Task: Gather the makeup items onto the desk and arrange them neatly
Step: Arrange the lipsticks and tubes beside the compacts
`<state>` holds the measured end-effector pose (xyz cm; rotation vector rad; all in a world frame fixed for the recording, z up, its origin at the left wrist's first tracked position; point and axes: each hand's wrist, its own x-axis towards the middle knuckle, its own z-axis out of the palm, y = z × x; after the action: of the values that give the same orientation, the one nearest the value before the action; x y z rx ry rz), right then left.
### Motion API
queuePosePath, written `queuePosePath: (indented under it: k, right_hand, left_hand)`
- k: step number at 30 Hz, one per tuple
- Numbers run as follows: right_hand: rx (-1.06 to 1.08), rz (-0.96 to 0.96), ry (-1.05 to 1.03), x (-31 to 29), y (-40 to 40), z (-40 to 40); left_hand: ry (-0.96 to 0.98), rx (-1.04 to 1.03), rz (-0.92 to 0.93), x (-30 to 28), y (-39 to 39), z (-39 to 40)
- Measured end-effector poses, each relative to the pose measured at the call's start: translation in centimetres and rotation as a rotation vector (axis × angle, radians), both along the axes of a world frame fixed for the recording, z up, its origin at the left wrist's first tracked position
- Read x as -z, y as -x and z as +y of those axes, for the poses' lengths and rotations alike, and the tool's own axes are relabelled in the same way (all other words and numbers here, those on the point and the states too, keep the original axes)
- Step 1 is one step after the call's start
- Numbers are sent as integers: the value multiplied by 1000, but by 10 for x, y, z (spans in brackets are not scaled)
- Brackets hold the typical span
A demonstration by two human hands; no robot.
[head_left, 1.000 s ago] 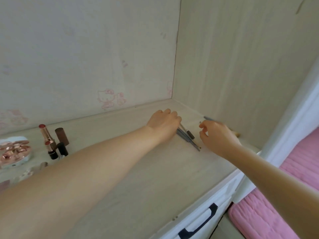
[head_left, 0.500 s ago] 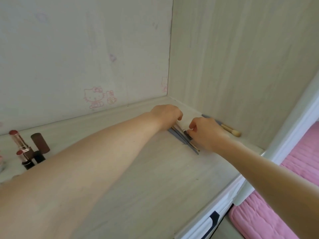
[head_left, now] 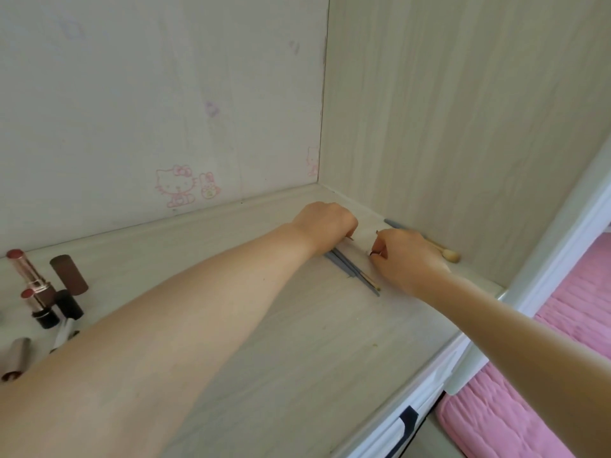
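Both hands (head_left: pixel 325 226) (head_left: pixel 405 262) outstretched, fingers curled.

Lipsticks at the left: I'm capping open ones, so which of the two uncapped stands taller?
The rear lipstick, with the gold tube; the shorter lipstick stands in front, on a black base.
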<state>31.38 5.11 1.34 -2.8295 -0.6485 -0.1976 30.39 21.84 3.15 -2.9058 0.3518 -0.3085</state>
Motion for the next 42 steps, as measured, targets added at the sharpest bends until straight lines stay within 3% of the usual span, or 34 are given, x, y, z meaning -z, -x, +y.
queuePosePath:
  k: [5, 11, 27, 42]
  right_hand:
    - [23, -43, -243, 0, 4, -9]
    - [-62, -22, -487, -14, 33, -2]
    - [-377, -4, -543, -52, 196, 59]
    - [-657, 75, -488, -41, 335, 164]
  left_hand:
    - [114, 62, -170, -9, 18, 6]
    - [206, 79, -187, -21, 69, 24]
    - [304, 1, -344, -43, 285, 84]
    - [322, -278, -442, -21, 474, 160]
